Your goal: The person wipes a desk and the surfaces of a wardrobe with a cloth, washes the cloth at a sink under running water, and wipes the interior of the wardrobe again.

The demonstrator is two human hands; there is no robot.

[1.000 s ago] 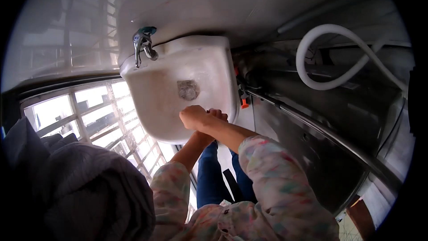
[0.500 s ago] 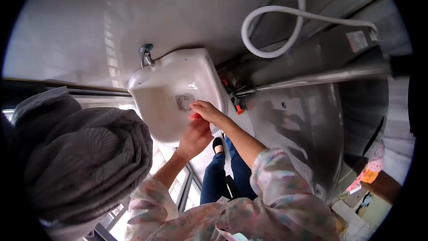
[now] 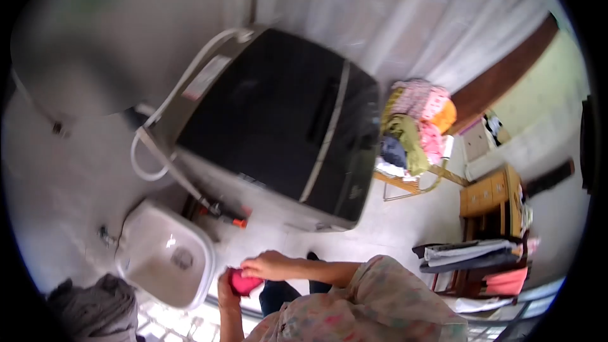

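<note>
Looking down on a room backed at the upper right by long pale drapery. Showing next in size a dark-topped washing machine, slanted across the middle and crossed near its right end by a light strip. Coming then to a floral top at the bottom edge, worn over blue trousers. Finding at the lower left a white sink, near the washing machine and apart from both hands. Noting at the right a wooden drawer unit and, between it and the washing machine, a heap of mixed clothes on a low stand. Seeing also a dark grey cloth in the bottom left corner, just beside the sink, and a white hose along the left side of the washing machine. Reaching the right hand, with bent fingers closed over the upper edge of a red cloth-like item, and the left hand, curled around the same item from its left side in a nearly closed grip. Holding it between both, just right of the sink; cannot tell how tightly, because of blur. Ending with a metal tap left of the sink and, smallest, an orange part near the washing machine's lower edge.
</note>
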